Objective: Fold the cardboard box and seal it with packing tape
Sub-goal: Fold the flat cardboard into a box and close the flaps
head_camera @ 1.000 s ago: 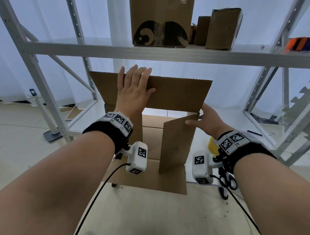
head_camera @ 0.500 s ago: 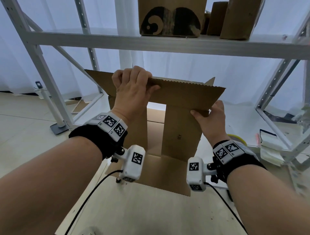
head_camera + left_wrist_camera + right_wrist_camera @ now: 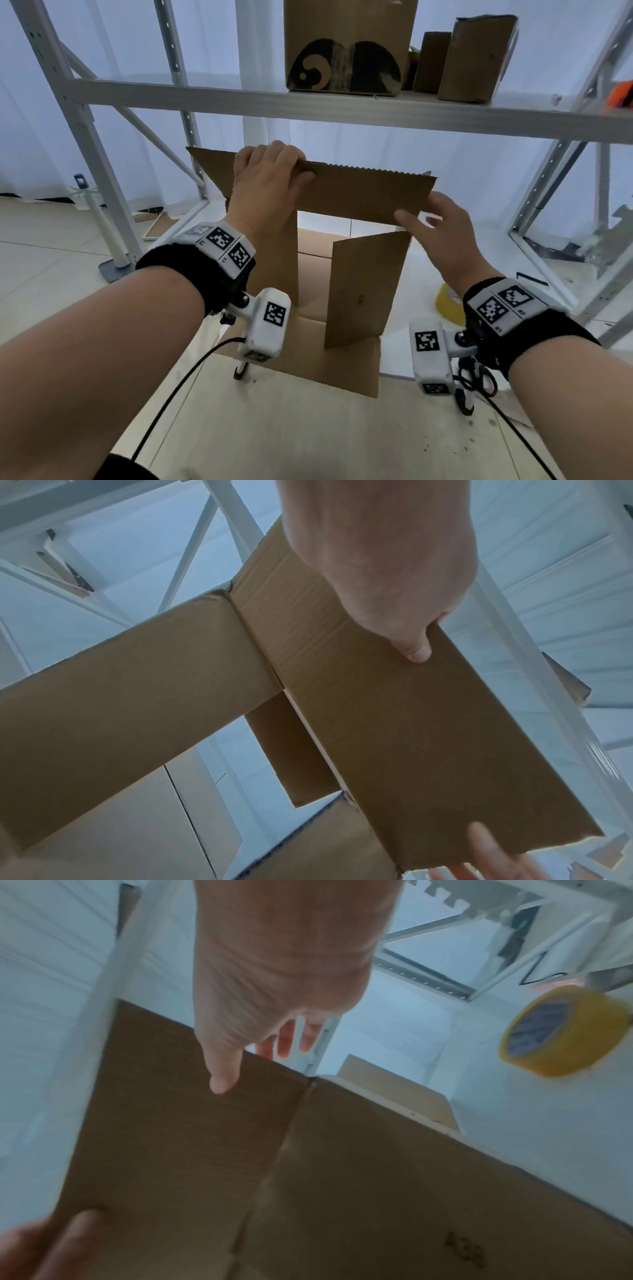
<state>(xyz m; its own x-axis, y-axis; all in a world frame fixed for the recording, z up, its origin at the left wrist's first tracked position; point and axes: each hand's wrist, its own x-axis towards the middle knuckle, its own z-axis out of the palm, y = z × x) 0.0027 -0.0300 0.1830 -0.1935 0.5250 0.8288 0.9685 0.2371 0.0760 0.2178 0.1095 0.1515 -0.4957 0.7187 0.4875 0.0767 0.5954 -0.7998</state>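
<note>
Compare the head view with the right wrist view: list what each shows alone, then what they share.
Only the head view: the upper shelf with stored boxes, scissors on the table, and the left hand's fingers curled over the top flap. Only the right wrist view: a handwritten mark on the cardboard, and the tape roll's dark core. Both: the cardboard box, the right hand at the flap's end, the yellow tape roll.

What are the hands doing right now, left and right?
Left hand: fingers curled over the top edge of the cardboard box flap, gripping it.
Right hand: pinching the same flap's right end, thumb in front.
</note>
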